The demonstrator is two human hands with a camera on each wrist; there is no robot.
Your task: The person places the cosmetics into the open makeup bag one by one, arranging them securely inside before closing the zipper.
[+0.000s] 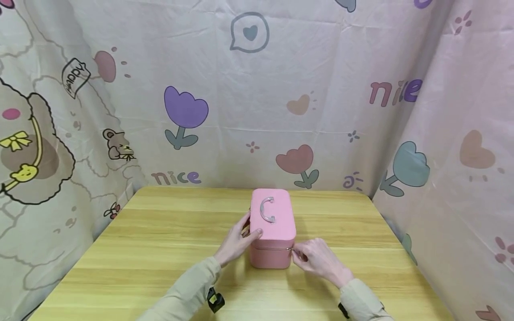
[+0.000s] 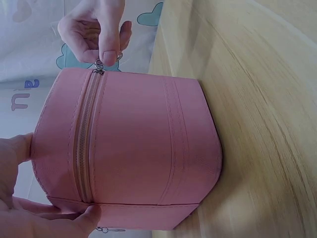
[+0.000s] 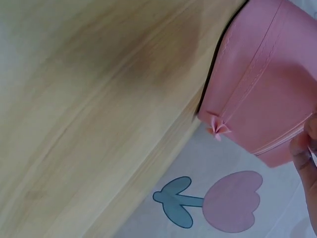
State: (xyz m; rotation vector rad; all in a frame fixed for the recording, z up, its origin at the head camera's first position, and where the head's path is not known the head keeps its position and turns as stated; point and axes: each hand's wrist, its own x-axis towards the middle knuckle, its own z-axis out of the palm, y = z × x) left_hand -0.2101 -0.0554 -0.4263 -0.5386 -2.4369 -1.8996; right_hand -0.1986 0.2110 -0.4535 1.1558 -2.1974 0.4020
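A pink zip-up vanity case [image 1: 283, 225] stands upright on the wooden table, with a silver handle [image 1: 263, 211] on its lid. My left hand [image 1: 236, 240] holds the lid at its near left side, thumb on the top and fingers down the side. At the near right corner, my right hand [image 1: 317, 259] pinches the zipper pull [image 2: 99, 64] between thumb and finger. The zipper [image 2: 84, 139] looks closed across the face seen in the left wrist view. In the right wrist view, only the fingertips [image 3: 300, 145] show, beside the case's upper seam.
A small pink bow [image 3: 217, 128] sticks out from the case's lower edge. The wooden table [image 1: 172, 232] extends on both sides of the case. Printed curtains [image 1: 225, 80] hang behind the table and along both sides.
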